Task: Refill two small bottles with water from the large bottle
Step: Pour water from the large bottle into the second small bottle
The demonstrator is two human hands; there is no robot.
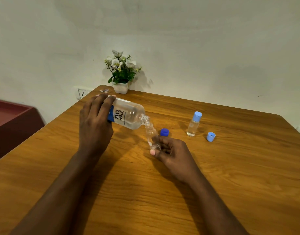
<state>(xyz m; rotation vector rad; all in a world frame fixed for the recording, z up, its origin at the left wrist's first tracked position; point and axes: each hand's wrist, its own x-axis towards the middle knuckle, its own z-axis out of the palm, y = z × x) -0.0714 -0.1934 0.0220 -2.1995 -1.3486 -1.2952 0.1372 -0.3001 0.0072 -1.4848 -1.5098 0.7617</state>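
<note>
The left hand (95,122) is wrapped over the base end of the large bottle (127,116), fingers curled across the top, and it covers part of the blue and white label. The bottle is held above the tabletop (162,192), tipped nearly flat, with its uncapped threaded neck pointing down and to the right. The neck meets the mouth of a small bottle (151,136). The right hand (169,150) pinches this clear small bottle at its bottom between thumb and curled fingers and leans it toward the large one. The fingers hide its base. Whether water is running at the joint cannot be made out. A dark blue cap (164,132) sits on the wood just behind the right hand's knuckles, close to the held bottle. Further right, well apart from both hands, a second small bottle (194,124) stands upright with a pale blue top on and clear liquid in its lower part. A light blue cap (211,136) lies on its side near it, not touching. At the far edge of the tabletop a white flower pot (121,88) with white blooms stands against the wall. A wall socket (83,94) shows to its left, and a dark red piece of furniture (10,119) lies beyond the tabletop's left side.
</note>
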